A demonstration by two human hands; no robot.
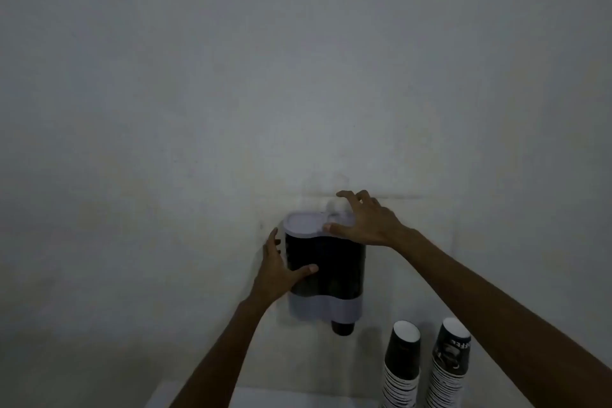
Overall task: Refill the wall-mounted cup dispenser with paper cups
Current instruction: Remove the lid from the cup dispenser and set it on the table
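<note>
Below dispenser: two cup stacks.

Dispenser on the wall — dark body, pale lid and base, one cup poking out below. Two upside-down cup stacks stand nearby.

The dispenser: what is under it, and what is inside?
Under the dispenser one dark cup sticks out on its right side. Its dark, dim body hides what is inside.
</note>
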